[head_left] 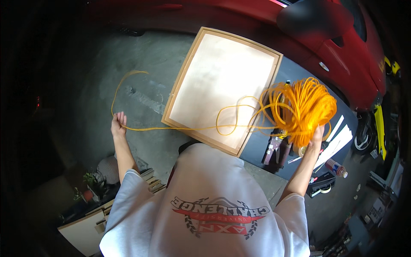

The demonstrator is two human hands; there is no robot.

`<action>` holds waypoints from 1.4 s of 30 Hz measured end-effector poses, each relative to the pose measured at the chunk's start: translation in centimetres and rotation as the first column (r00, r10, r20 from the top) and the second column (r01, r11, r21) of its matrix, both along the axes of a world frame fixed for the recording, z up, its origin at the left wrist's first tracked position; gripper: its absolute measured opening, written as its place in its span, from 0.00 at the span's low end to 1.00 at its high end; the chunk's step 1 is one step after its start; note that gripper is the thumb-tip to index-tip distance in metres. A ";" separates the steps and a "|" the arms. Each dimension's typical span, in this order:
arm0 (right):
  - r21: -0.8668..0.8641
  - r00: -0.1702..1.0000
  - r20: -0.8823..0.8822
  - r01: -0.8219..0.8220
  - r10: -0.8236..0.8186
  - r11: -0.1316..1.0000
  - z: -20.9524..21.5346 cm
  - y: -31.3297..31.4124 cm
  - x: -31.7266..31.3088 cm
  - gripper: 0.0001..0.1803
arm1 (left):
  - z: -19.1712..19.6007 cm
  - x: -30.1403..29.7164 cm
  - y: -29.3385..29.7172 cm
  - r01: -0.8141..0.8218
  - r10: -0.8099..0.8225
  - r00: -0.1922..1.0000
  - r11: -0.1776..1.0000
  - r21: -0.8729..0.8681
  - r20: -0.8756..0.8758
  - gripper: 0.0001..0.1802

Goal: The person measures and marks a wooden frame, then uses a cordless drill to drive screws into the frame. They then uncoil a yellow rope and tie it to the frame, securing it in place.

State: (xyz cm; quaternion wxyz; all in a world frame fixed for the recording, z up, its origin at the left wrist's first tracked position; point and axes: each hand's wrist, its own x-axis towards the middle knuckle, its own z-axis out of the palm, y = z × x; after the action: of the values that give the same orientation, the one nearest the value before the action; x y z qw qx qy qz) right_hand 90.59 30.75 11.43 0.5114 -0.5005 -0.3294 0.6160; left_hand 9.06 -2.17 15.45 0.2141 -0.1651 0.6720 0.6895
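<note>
A thick, loose bundle of orange strapping cord [310, 107] hangs from my right hand [317, 135], whose fingers are closed round its lower end. One strand runs left from the bundle across a wooden-framed white panel [222, 77]. Far out to the left, my left hand [119, 123] pinches that strand, and the strand's loose end curls up beyond it over the floor. Several slack loops of cord hang above the panel's right part. The panel lies on a dark table [257, 154], overhanging its left side.
On the table's right lie white strips [336, 141], a roll of tape [301, 150] and dark tools [276, 152]. A bottle [337, 168] and black box [321, 185] stand lower right. A red car [257, 19] is beyond the table. Potted plants [92, 184] stand lower left.
</note>
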 end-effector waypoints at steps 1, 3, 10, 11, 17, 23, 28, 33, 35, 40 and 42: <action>0.111 0.997 -0.020 -0.075 0.078 0.991 0.6 1.1 -1.5 0.26 | 0.4 -1.4 -3.0 -0.066 0.066 0.998 0.998 0.015 -0.010 0.14; -0.003 0.971 0.185 -0.152 0.150 0.988 1.6 4.3 -5.0 0.25 | 3.2 -3.1 -7.7 0.107 -0.099 0.993 0.979 0.173 -0.057 0.13; -0.020 0.686 0.665 -0.377 0.294 0.926 -1.5 11.5 -23.3 0.26 | 11.7 3.1 -0.4 0.425 -0.192 0.857 0.788 0.445 -0.478 0.21; -0.106 0.594 0.742 -0.351 0.309 0.930 -1.5 11.7 -25.1 0.28 | 12.2 5.0 1.3 0.492 -0.248 0.805 0.787 0.372 -0.539 0.22; 0.390 0.276 0.918 -0.511 -0.284 0.766 7.0 4.9 -33.6 0.30 | 11.7 14.4 6.4 0.862 -0.767 0.477 0.503 0.058 -0.429 0.19; -0.108 0.624 0.023 -0.775 0.781 0.622 12.8 -14.8 -46.0 0.23 | 3.9 19.5 7.7 0.804 -0.738 -0.585 -0.474 -0.359 -0.336 0.13; -0.090 0.982 -0.187 -0.027 0.010 0.996 11.8 -17.0 -42.4 0.21 | 1.7 15.9 7.0 0.481 -0.444 -0.873 -0.708 -0.517 -0.203 0.12; 0.184 0.715 0.208 0.641 -0.667 0.745 18.4 -15.5 -26.3 0.22 | 1.3 11.5 11.0 0.901 -0.562 -0.340 0.036 -0.433 -0.754 0.12; 0.696 0.237 0.448 0.513 -0.862 0.503 25.0 -15.1 -19.5 0.13 | -0.4 7.2 14.7 0.837 -0.701 -0.372 0.031 -0.547 -0.609 0.10; 0.872 -0.026 0.488 0.065 -0.872 0.486 33.7 -15.9 -17.9 0.10 | -6.4 5.3 20.7 0.404 -0.562 -0.801 -0.255 -0.878 -0.206 0.06; 0.822 0.027 0.551 -0.191 -0.834 0.536 32.3 -15.2 -22.7 0.10 | -8.2 7.2 22.3 0.104 -0.353 -0.935 -0.316 -0.943 0.015 0.06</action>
State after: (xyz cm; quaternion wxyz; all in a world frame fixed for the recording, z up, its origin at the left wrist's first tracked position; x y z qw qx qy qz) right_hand 67.91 15.50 43.70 0.4586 -0.5792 -0.6355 -0.2244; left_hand 16.24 20.11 7.21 0.1854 0.8841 0.4255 -0.0542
